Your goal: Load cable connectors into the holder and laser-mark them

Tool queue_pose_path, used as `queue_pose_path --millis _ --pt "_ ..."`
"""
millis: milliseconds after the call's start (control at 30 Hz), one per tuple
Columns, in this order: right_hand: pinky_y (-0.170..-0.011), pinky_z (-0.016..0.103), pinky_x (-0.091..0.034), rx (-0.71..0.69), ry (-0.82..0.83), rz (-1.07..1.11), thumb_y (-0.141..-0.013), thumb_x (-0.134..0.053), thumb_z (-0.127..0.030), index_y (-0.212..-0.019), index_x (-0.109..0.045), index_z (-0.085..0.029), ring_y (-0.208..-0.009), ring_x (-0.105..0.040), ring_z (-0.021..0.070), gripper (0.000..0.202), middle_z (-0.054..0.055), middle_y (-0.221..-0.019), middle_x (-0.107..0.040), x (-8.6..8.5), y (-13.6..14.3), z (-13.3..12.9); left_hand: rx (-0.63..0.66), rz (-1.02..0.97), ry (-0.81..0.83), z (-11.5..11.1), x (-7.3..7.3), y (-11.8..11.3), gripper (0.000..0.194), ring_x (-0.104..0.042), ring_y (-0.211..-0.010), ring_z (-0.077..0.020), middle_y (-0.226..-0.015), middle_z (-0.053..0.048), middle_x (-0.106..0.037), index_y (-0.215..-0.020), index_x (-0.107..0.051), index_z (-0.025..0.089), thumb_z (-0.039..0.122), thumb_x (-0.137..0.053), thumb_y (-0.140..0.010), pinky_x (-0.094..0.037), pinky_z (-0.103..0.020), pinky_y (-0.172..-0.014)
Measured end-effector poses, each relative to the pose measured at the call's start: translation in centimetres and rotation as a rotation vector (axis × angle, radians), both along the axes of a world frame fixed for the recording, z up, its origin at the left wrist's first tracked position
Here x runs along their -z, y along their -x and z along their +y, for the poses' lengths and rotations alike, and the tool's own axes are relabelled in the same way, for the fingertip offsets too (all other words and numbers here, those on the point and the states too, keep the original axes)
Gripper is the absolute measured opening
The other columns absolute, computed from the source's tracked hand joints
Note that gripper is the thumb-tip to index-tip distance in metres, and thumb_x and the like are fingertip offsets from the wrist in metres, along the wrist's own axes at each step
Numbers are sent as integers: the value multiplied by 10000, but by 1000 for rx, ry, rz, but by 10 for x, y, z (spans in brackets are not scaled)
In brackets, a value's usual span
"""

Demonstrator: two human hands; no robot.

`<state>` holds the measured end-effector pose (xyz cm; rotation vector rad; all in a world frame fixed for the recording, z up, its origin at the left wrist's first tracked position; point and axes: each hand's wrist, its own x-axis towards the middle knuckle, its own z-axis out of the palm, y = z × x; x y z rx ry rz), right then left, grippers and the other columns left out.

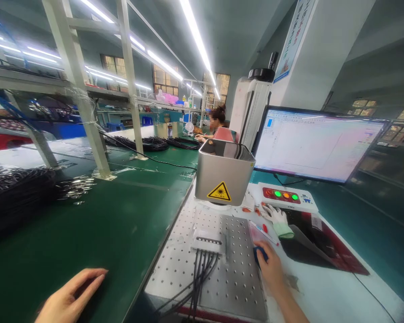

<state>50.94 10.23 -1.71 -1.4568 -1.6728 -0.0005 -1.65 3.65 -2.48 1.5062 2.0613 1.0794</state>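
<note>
Perforated metal plate point(235, 273) forms the work surface under the laser head point(224, 171), and on it sits a small white fixture point(208, 240) with a row of black cables point(198, 278) plugged into its near edge; the cables trail off the plate toward you, which keeps their ends lined up flat below the head with its yellow warning label. Your right hand point(271, 268) rests on the plate's right edge, fingers curled over a small blue object point(260, 255) that it covers almost fully, so you cannot tell what it is; the hand is loosely closed on it, just beside the fixture and within easy reach. Your left hand point(69, 298) lies flat and open on the green tabletop point(97, 224), palm down, holding nothing, well apart from the plate. A white glove point(278, 218) lies beyond your right hand, near the control box point(287, 196) with red, green and orange buttons. The monitor point(318, 143) stands behind, angled toward you. Bundled black cables point(16, 193) are heaped at the left, and another person point(217, 123) works farther down the line.
</note>
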Motion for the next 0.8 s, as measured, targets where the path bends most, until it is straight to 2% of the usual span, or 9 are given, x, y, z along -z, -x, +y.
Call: queue_pose_path --millis 100,167,300,400,500,600,700,767,800 --pt "-737 355 -516 7 -10 -8 -799 -405 -299 -873 -627 -207 -833 -617 207 251 66 -880 -655 -1 1 0 -2 27 -10 -1 -3 -2 242 -636 -854 -203 -898 130 -673 -784 -647 424 578 -471 -721 -526 -278 -696" --pt "-743 362 -513 5 -11 -17 -799 -403 -303 -874 -625 -212 -837 -613 208 252 67 -888 -651 -1 0 0 11 42 -1 -2 -10 -6 281 -638 -850 -207 -914 98 -676 -802 -654 380 584 -487 -703 -524 -273 -696" --pt "-801 405 -490 -40 20 -32 -783 -416 -314 -875 -622 -213 -862 -597 223 247 72 -892 -635 -4 0 2 29 49 32 -3 -35 -17 389 -638 -849 -219 -926 5 -681 -857 -645 261 573 -512 -668 -512 -275 -734" --pt "-873 433 -452 -120 79 -39 -777 -447 -336 -934 -613 -219 -939 -572 234 256 73 -955 -618 -9 7 8 65 88 27 1 -55 -37 433 -632 -809 -205 -871 -23 -667 -1002 -572 210 523 -473 -720 -498 -288 -735" --pt "-936 441 -411 -242 159 -108 -769 -488 -374 -1027 -591 -231 -1037 -533 244 312 80 -1071 -581 -17 26 18 223 202 48 10 -73 -78 392 -613 -783 -181 -895 -22 -642 -1132 -488 201 408 -428 -804 -479 -291 -734" --pt "-978 451 -371 -371 281 -260 -720 -566 -422 -1127 -557 -219 -1133 -471 273 455 100 -1194 -524 -27 52 29 427 335 70 27 -81 -136 328 -579 -912 -189 -993 -53 -619 -1132 -510 189 304 -457 -829 -448 -294 -818" --pt "-984 508 -334 -382 397 -424 -649 -645 -457 -1172 -537 -186 -1205 -387 337 599 135 -1283 -471 -34 71 38 500 511 34 48 -75 -188 296 -532 -981 -246 -1018 -111 -599 -1047 -570 139 326 -525 -821 -412 -369 -877" --pt "-967 543 -326 -358 426 -482 -631 -663 -469 -1141 -555 -180 -1223 -352 367 595 149 -1294 -463 -35 76 45 461 556 -8 60 -66 -212 274 -511 -979 -295 -973 -158 -592 -924 -606 97 340 -561 -805 -395 -442 -873" --pt "-954 549 -330 -356 420 -493 -630 -664 -468 -1106 -571 -185 -1221 -351 372 562 149 -1284 -471 -35 76 48 424 509 -29 64 -61 -221 258 -503 -975 -312 -948 -172 -589 -859 -612 86 333 -584 -789 -387 -469 -867"
